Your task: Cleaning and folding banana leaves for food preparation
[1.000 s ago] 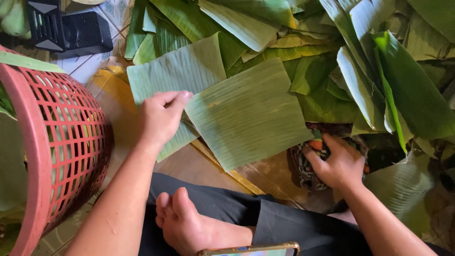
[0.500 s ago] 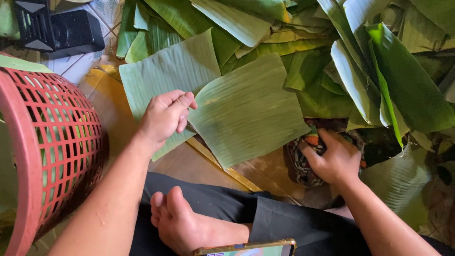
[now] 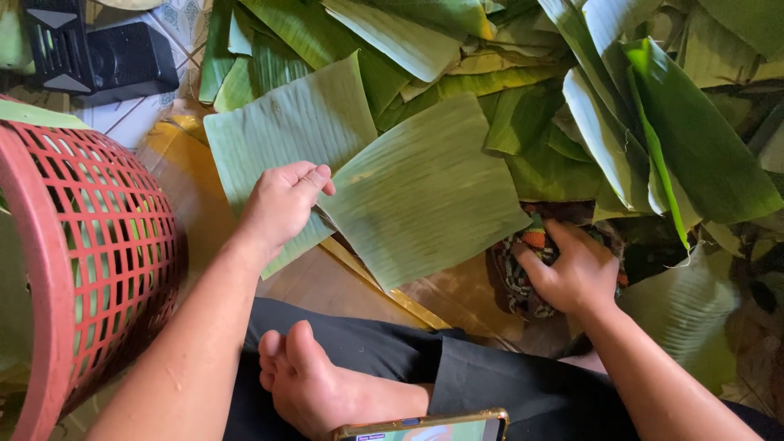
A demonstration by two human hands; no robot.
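Our left hand [image 3: 282, 204] pinches the edge of a cut banana leaf [image 3: 425, 192] between its fingers [image 3: 314, 178]; right hand [image 3: 576, 269], fingers curled, grips a patterned cloth [image 3: 513, 282].

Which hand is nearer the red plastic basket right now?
Left. The left hand pinches a banana leaf just right of the red basket; the right hand is far across, on a patterned cloth bundle.

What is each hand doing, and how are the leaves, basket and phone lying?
Left hand: pinching the edge of a flat square green banana leaf piece.
Right hand: gripping a dark patterned cloth.
Second leaf piece: flat, partly under the first.
Red plastic lattice basket: on its side.
Gold-edged phone: screen lit.
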